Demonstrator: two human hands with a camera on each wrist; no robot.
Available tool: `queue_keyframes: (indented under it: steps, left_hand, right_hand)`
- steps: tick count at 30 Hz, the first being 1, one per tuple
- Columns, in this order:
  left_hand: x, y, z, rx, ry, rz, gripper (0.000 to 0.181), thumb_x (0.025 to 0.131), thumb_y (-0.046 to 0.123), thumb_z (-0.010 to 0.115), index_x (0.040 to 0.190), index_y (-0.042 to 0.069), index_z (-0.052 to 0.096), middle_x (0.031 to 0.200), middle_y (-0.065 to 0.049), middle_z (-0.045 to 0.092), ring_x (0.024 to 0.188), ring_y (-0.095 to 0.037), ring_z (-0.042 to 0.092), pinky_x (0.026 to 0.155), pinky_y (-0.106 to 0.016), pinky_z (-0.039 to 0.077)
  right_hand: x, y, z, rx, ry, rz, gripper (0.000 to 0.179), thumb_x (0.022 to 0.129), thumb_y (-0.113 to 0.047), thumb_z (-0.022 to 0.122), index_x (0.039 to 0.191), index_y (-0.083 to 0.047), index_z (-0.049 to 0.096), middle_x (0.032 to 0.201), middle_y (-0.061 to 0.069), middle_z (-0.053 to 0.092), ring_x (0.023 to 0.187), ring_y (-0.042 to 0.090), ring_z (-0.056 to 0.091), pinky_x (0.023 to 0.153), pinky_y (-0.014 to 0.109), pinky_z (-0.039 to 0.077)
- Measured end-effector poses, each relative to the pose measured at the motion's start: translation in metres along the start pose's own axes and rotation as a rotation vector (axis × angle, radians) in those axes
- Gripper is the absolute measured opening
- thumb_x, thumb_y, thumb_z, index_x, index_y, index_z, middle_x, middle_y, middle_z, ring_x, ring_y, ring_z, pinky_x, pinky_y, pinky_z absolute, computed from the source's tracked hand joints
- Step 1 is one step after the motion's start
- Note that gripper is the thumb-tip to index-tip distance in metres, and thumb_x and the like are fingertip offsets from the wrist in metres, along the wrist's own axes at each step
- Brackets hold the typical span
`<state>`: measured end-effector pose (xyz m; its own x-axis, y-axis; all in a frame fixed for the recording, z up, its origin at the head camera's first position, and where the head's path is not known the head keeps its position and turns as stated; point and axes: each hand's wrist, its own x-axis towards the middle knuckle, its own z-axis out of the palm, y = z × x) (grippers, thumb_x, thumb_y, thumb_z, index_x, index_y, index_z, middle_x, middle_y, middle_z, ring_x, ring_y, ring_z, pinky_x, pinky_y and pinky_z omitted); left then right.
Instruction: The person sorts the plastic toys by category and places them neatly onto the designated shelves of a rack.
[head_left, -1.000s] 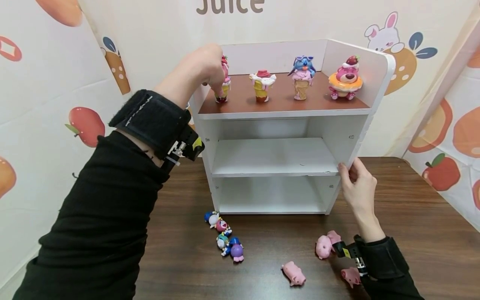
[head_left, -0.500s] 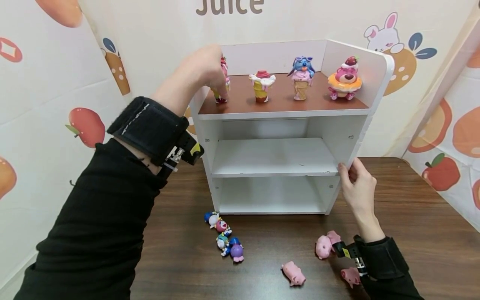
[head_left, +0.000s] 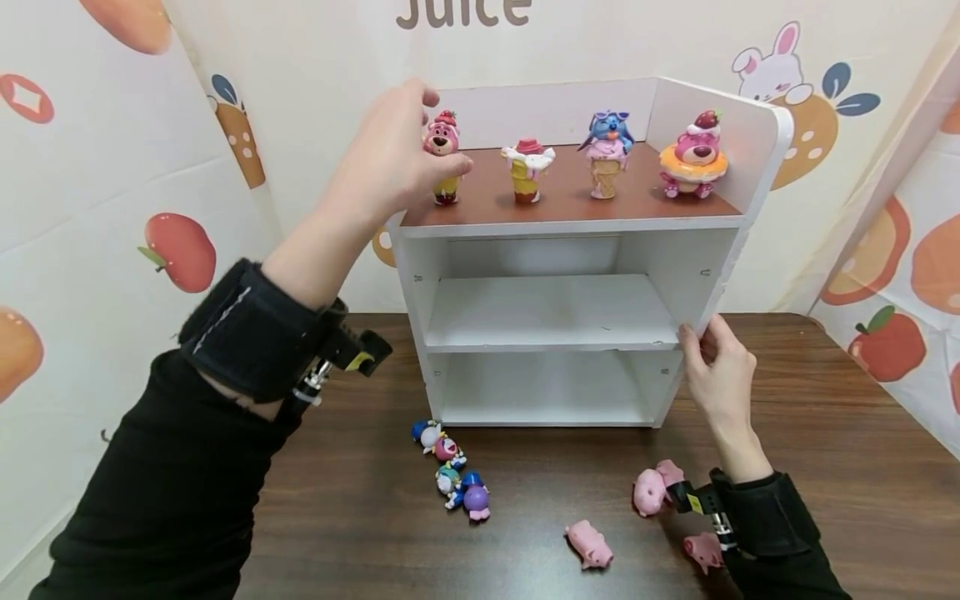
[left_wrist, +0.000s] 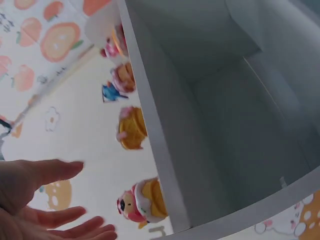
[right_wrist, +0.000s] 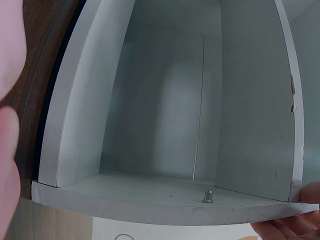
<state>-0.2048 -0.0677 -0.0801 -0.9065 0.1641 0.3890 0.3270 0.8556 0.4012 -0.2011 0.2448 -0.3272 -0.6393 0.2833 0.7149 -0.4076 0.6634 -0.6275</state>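
A white three-level shelf unit (head_left: 540,312) with a brown top stands on the wooden table. At the left end of its top, a pink bear ice-cream-cone figurine (head_left: 442,142) stands upright. My left hand (head_left: 386,158) is beside this figurine, thumb and fingers spread apart. The left wrist view shows a gap between the fingers and the bear figurine (left_wrist: 134,206). My right hand (head_left: 720,375) grips the front edge of the unit's right side panel, thumb at the middle board. Further along the top are a cone figurine (head_left: 527,171), a blue figurine (head_left: 606,154) and a bear in an orange ring (head_left: 693,158).
Several small blue, white and purple figurines (head_left: 448,477) lie in a cluster on the table, front left of the unit. Pink toy pigs lie at the front right, one (head_left: 588,544) apart and others beside my right wrist. A metal shelf pin (right_wrist: 208,196) sticks out inside the unit.
My left hand has let go of the bear figurine, spread its fingers and drawn back slightly to the left. The figurine stays standing. My right hand holds its place on the side panel.
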Motion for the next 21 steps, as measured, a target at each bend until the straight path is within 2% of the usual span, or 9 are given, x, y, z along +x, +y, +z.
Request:
queue_keyframes:
  steps: [2, 5, 8, 10, 12, 15, 18, 21]
  left_hand:
    - [-0.004, -0.007, 0.004, -0.084, 0.069, 0.031, 0.061, 0.081, 0.029, 0.061, 0.131, 0.007, 0.035, 0.128, -0.007, 0.041, 0.113, -0.017, 0.039, 0.091, -0.026, 0.034]
    - [-0.012, -0.019, 0.012, -0.216, 0.198, 0.121, 0.053, 0.079, 0.028, 0.064, 0.125, 0.011, 0.044, 0.118, -0.003, 0.048, 0.105, -0.014, 0.044, 0.086, -0.027, 0.036]
    - [-0.028, -0.025, 0.02, -0.306, 0.302, 0.223, 0.044, 0.079, 0.025, 0.065, 0.118, 0.012, 0.051, 0.11, -0.001, 0.051, 0.099, -0.012, 0.048, 0.08, -0.026, 0.037]
    - [-0.042, -0.025, 0.025, -0.341, 0.349, 0.264, 0.039, 0.079, 0.022, 0.064, 0.115, 0.01, 0.054, 0.106, -0.002, 0.053, 0.096, -0.012, 0.049, 0.076, -0.027, 0.038]
    - [-0.056, -0.024, 0.029, -0.364, 0.377, 0.301, 0.035, 0.08, 0.018, 0.063, 0.112, 0.006, 0.055, 0.103, -0.004, 0.055, 0.092, -0.014, 0.05, 0.074, -0.026, 0.04]
    - [-0.075, -0.024, 0.036, -0.388, 0.384, 0.335, 0.03, 0.08, 0.013, 0.063, 0.107, 0.001, 0.056, 0.096, -0.007, 0.057, 0.087, -0.015, 0.051, 0.069, -0.026, 0.043]
    - [-0.089, -0.029, 0.046, -0.416, 0.357, 0.352, 0.027, 0.079, 0.009, 0.064, 0.103, -0.001, 0.057, 0.089, -0.008, 0.058, 0.081, -0.014, 0.051, 0.064, -0.027, 0.043]
    - [-0.101, -0.038, 0.061, -0.434, 0.3, 0.346, 0.023, 0.078, 0.007, 0.065, 0.099, 0.0, 0.059, 0.083, -0.005, 0.057, 0.077, -0.013, 0.051, 0.061, -0.029, 0.042]
  right_hand:
    - [0.0, -0.001, 0.0, 0.005, 0.0, 0.001, 0.022, 0.086, -0.005, 0.053, 0.105, 0.006, 0.057, 0.09, 0.023, 0.063, 0.069, -0.02, 0.045, 0.058, 0.001, 0.035]
    - [0.0, -0.001, 0.0, 0.011, -0.001, 0.006, 0.022, 0.086, -0.005, 0.053, 0.105, 0.006, 0.058, 0.09, 0.023, 0.063, 0.07, -0.02, 0.045, 0.058, 0.001, 0.036]
    - [0.0, -0.001, 0.0, 0.011, -0.003, 0.012, 0.022, 0.086, -0.005, 0.053, 0.105, 0.006, 0.058, 0.091, 0.023, 0.063, 0.071, -0.02, 0.046, 0.059, 0.001, 0.036]
    - [0.0, -0.001, -0.001, 0.007, -0.004, 0.016, 0.023, 0.086, -0.006, 0.053, 0.105, 0.005, 0.058, 0.091, 0.022, 0.063, 0.072, -0.016, 0.049, 0.059, 0.001, 0.036]
    - [0.0, 0.0, -0.001, 0.001, -0.007, 0.02, 0.023, 0.086, -0.007, 0.053, 0.105, 0.005, 0.058, 0.092, 0.022, 0.063, 0.074, -0.013, 0.051, 0.06, 0.001, 0.036]
    - [-0.001, 0.0, -0.001, -0.009, -0.01, 0.024, 0.023, 0.087, -0.009, 0.053, 0.105, 0.004, 0.059, 0.092, 0.021, 0.064, 0.076, -0.005, 0.057, 0.06, 0.002, 0.037]
    - [-0.001, 0.0, -0.001, -0.011, -0.012, 0.024, 0.023, 0.087, -0.009, 0.053, 0.105, 0.004, 0.059, 0.092, 0.021, 0.064, 0.076, -0.002, 0.058, 0.059, 0.002, 0.037]
    - [0.0, 0.0, -0.001, -0.003, -0.015, 0.02, 0.024, 0.087, -0.009, 0.053, 0.106, 0.004, 0.058, 0.093, 0.021, 0.063, 0.076, -0.006, 0.056, 0.06, 0.001, 0.037]
